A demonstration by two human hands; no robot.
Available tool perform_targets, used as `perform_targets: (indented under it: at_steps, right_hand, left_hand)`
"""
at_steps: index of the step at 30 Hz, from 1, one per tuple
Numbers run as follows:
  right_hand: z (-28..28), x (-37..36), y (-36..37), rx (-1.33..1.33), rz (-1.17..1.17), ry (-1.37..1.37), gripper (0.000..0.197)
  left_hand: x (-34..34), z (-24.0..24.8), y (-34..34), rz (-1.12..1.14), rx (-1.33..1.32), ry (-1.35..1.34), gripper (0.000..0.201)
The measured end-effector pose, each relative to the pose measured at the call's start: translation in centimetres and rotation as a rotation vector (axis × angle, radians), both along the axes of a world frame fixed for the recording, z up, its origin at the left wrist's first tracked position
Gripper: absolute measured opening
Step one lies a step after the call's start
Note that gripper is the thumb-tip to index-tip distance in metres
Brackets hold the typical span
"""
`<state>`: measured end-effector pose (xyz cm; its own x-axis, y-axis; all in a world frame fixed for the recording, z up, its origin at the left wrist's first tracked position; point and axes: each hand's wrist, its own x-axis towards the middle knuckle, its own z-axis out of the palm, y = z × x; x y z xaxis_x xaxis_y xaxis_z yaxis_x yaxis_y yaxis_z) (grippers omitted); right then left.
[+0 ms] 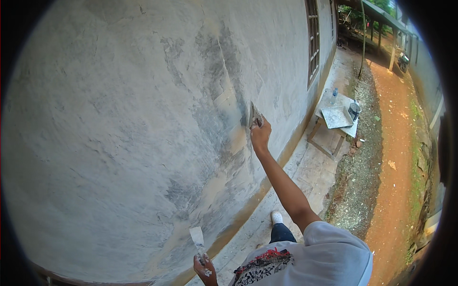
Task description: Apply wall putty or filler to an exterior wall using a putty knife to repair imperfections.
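My right hand [260, 133] is stretched out to the grey plastered wall [119, 119], its fingers closed round a wide putty knife [253, 114]. The blade stands at the wall surface, beside a damp-looking patch with a crack [222, 55] running down it. Pale beige filler [236, 138] is smeared along that line. Low and close to my body, my left hand [205, 269] grips a smaller scraper [197, 237] by its handle, blade upward. White putty clings to this scraper's handle and my left fingers. Whether the scraper touches the wall, I cannot tell.
To the right, a small wooden table [329, 148] bears a white-smeared tray [337, 117], a dark pot [354, 110] and a plastic bottle [334, 95]. A barred window [312, 38] is set in the wall. Beyond the concrete walkway [305, 171] lie gravel [358, 190] and a dirt path [389, 190].
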<state>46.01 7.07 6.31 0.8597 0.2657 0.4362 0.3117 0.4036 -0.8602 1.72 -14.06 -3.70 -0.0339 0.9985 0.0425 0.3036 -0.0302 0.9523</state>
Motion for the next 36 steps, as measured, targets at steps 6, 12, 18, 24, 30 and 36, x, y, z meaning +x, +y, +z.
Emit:
perform_targets:
  at_steps: [6,12,18,24,30,36]
  right_hand:
    - [-0.7,-12.8,-0.3,-0.128,0.036,-0.12,0.018]
    - [-2.0,-18.7,-7.4,-0.102,0.518,-0.104,0.011]
    - [-7.4,-6.8,-4.1,-0.074,0.2,0.159,0.008]
    - [-9.6,-4.7,1.6,-0.178,-0.081,-0.082,0.024]
    - [-10.9,-16.7,-3.7,-0.16,0.171,-0.21,0.017]
    - [-14.6,-14.0,-6.5,-0.23,0.423,0.005,0.013]
  left_hand:
    - [-0.3,-2.3,-0.2,0.058,0.027,-0.02,0.016]
    - [2.0,2.2,-0.1,-0.053,0.076,-0.024,0.017]
    - [-1.4,-1.1,-0.1,0.063,0.1,0.179,0.017]
    - [-0.9,-0.9,-0.2,0.082,0.071,0.256,0.013]
    - [0.9,-0.6,0.7,0.019,-0.045,0.067,0.014]
    - [4.0,3.0,0.5,-0.005,-0.154,-0.013,0.012]
